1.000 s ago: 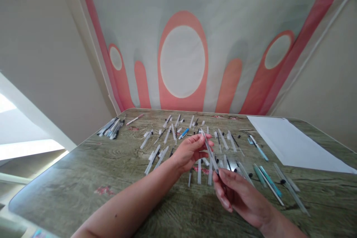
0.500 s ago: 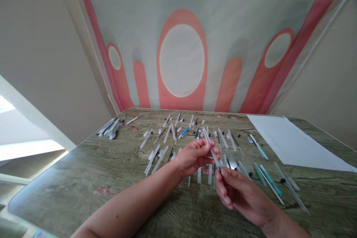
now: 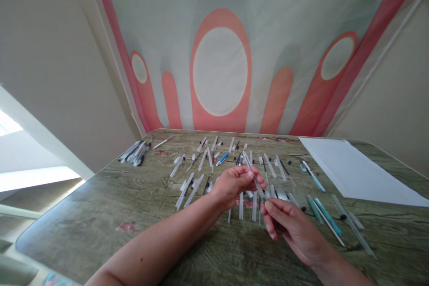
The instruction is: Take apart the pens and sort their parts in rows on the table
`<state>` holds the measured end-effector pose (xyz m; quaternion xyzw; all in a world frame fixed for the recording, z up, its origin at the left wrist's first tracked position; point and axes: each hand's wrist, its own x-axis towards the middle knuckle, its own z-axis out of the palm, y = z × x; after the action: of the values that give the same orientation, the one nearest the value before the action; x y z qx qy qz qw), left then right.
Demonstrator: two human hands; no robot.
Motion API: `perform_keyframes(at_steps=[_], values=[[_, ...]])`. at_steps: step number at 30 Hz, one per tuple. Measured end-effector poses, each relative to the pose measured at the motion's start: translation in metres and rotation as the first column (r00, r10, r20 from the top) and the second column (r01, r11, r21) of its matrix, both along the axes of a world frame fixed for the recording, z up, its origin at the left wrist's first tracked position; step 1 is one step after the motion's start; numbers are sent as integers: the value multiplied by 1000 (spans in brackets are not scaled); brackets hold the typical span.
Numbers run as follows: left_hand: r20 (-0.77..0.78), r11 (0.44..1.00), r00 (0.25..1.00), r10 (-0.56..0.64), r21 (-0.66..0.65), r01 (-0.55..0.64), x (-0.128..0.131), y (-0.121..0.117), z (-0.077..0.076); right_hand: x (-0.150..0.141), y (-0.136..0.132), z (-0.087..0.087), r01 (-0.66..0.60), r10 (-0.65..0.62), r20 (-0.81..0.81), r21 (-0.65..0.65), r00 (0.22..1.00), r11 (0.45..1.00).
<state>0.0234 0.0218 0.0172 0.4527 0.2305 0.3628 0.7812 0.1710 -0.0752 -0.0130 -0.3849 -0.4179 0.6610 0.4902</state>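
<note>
My left hand pinches a clear-barrelled pen between thumb and fingers, its upper end slanting away from me. At the lower end of that pen, the thumb and forefinger of my right hand are closed, and the other fingers curl beneath. A dark bit shows where those fingertips meet the barrel. Below and around both hands lie loose clear pen barrels, dark refills, small caps and black plugs. A blue pen piece lies just beyond my left hand.
Bundled pens lie at the table's far left, near a pink-and-white pen. To the right are a light blue pen, teal pen parts and a white sheet. A patterned wall stands behind the wood-grain table.
My right fingertips have closed in and risen slightly at the pen's lower end, and less of its dark tip shows. The left hand keeps its hold. The view has shifted slightly.
</note>
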Motion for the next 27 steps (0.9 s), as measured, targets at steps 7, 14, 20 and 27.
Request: perform_keyframes(at_steps=[7,14,20,27], values=[[-38,998,999,30,49,-28,-1,1,-1,-2,-1,-2,27,-35,119,75,992,997],[57,996,997,-60,-68,63,-1,2,-4,-4,-2,3,-93,76,-190,-85,979,992],[106,997,993,-52,-45,57,-1,1,-4,-1,0,6,-118,96,-318,-51,943,992],[128,998,990,-63,12,62,1,-4,-2,-3,-1,3,-215,184,-391,-38,902,976]])
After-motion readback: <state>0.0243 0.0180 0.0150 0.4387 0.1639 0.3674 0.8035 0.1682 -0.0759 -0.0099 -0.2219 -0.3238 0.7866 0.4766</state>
